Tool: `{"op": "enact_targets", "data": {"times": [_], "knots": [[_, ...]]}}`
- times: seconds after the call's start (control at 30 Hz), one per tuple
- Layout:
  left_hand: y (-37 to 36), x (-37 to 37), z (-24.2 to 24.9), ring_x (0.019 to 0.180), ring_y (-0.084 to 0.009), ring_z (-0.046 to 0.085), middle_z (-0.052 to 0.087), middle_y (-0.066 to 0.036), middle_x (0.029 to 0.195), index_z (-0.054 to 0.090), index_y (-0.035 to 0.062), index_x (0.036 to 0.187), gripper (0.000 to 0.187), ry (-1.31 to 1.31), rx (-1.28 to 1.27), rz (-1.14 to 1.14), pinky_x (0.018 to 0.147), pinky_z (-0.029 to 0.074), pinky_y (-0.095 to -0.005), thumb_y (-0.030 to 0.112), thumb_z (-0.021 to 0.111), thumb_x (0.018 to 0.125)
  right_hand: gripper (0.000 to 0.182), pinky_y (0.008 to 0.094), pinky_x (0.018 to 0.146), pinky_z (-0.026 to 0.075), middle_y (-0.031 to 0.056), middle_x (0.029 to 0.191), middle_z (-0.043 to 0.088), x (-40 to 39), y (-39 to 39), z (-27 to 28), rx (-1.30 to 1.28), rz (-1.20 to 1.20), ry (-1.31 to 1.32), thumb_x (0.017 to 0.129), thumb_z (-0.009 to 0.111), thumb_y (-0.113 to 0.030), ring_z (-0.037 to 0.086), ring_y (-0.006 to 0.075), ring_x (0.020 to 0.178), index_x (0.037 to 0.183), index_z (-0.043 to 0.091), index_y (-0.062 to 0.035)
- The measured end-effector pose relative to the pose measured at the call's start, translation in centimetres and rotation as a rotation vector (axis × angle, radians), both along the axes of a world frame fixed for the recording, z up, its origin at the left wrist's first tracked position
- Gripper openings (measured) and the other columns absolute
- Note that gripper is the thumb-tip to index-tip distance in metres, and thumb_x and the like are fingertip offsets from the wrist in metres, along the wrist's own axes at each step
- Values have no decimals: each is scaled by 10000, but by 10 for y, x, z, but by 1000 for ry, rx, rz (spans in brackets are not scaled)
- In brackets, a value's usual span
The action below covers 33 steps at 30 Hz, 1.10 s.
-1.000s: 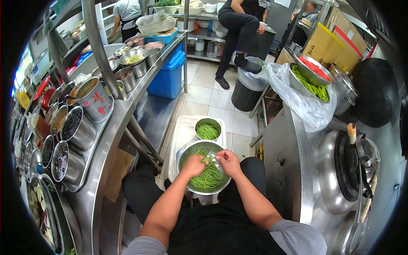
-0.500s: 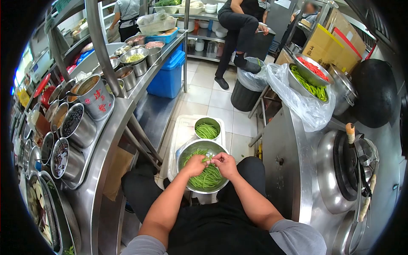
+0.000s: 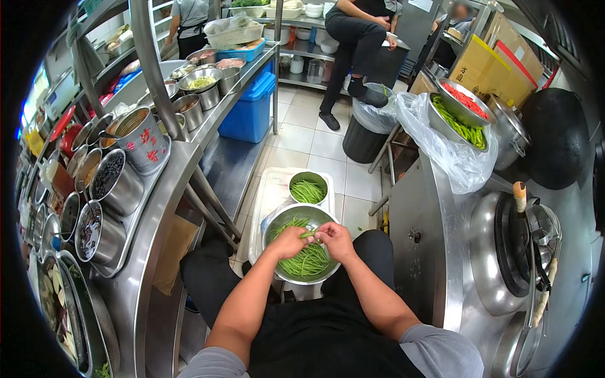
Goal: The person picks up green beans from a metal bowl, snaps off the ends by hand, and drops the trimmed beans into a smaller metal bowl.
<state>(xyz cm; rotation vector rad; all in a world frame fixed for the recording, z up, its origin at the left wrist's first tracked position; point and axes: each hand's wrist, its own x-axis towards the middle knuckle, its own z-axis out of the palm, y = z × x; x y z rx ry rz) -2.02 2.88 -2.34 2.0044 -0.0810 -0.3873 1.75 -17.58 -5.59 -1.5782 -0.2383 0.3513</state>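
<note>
Over a wide steel bowl [image 3: 301, 281] between my knees, my left hand [image 3: 291, 243] and my right hand [image 3: 335, 242] meet, fingers closed. Green beans [image 3: 307, 234] show between them, pinched by the fingertips of both hands. Long green beans [image 3: 305, 261] fill the lower part of the bowl, with bare metal at its upper right. Just beyond stands a smaller steel pot [image 3: 325, 183] holding cut green beans [image 3: 307, 191]. A white plastic lid or board [image 3: 257, 233] lies under both vessels.
At left, a steel counter [image 3: 165, 233] carries several pots of seasonings. A stove [image 3: 454, 252] with a covered wok stands at right. Ahead are a blue bin [image 3: 247, 116], a black trash bin [image 3: 364, 142] and a seated person [image 3: 353, 57]. Sliced peppers [image 3: 463, 104] sit in bowls at upper right.
My hands stay over the bowl, with only slight finger movement at the beans. The seated person's arm has come down towards the knee.
</note>
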Motion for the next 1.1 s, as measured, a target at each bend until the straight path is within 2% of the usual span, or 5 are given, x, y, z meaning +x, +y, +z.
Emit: {"op": "enact_targets", "data": {"times": [0.23, 0.5, 0.83, 0.9, 1.1], "knots": [[1, -1, -4, 848, -339, 697, 736, -210, 912, 747, 6, 1070, 314, -53, -18, 12, 802, 528, -423, 298, 699, 966, 126, 231, 725, 522, 16, 896, 697, 1, 0, 9, 126, -60, -52, 927, 730, 26, 625, 74, 772, 1040, 679, 2], [-1, -2, -6, 992, -444, 685, 724, -267, 1042, 734, 2, 1099, 329, -129, 174, -54, 885, 528, -484, 286, 692, 938, 228, 223, 718, 502, -14, 891, 653, 0, -5, 10, -48, 76, -117, 886, 738, 57, 588, 61, 777, 1099, 728, -24], [-1, -7, 13, 961, -427, 693, 729, -256, 1018, 734, 2, 1097, 340, 3, 92, -61, 865, 530, -469, 309, 648, 979, 163, 242, 692, 497, -11, 876, 639, -1, -2, 5, -133, 78, -230, 884, 740, 42, 566, 58, 736, 1033, 738, -25], [2, -3, 2, 866, -308, 696, 736, -193, 920, 744, 29, 1110, 319, -24, 34, -38, 826, 525, -406, 308, 627, 1007, 121, 240, 693, 497, -9, 875, 647, 2, -2, -1, -73, -9, -188, 898, 729, 33, 577, 60, 744, 1008, 725, -17], [1, -3, -1, 856, -409, 674, 705, -249, 906, 732, -10, 1013, 351, -138, 98, 12, 801, 519, -464, 327, 649, 968, 103, 227, 709, 503, -14, 877, 661, -2, 0, 5, 19, -29, -129, 904, 729, 34, 592, 51, 774, 992, 709, -16]]}}
